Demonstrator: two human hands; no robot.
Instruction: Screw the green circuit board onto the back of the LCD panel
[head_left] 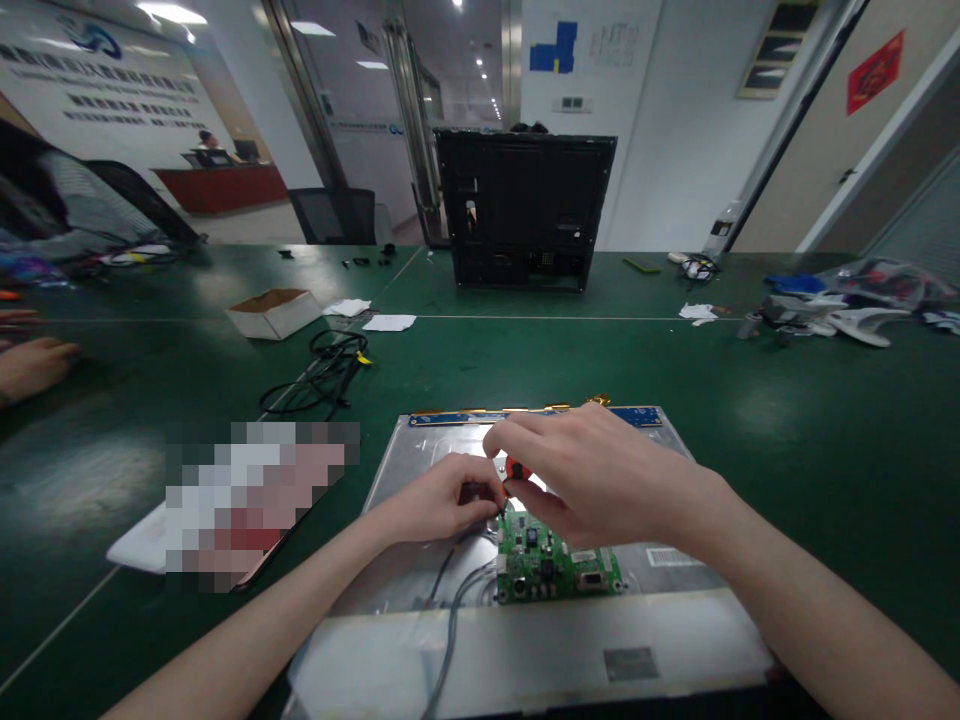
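A metal-backed display panel point(675, 640) lies flat on the green table, with a green circuit board point(540, 565) on it and a blue strip board point(637, 416) along its far edge. My right hand point(592, 470) is closed around a screwdriver with a red and black handle point(516, 468), held over the board's upper left corner. Close beside it, my left hand point(454, 495) has thumb and fingers pinched at that same corner; what they hold is too small to make out. Grey cables point(452, 625) run from the board's left side toward the near edge.
A pixelated flat object point(255, 500) lies left of the panel. Beyond are coiled black cables point(322, 370), an open white box point(276, 312) and an upright black frame point(525, 210). Another person's hand point(34, 368) rests at the far left. Plastic bags point(885, 285) lie at the right.
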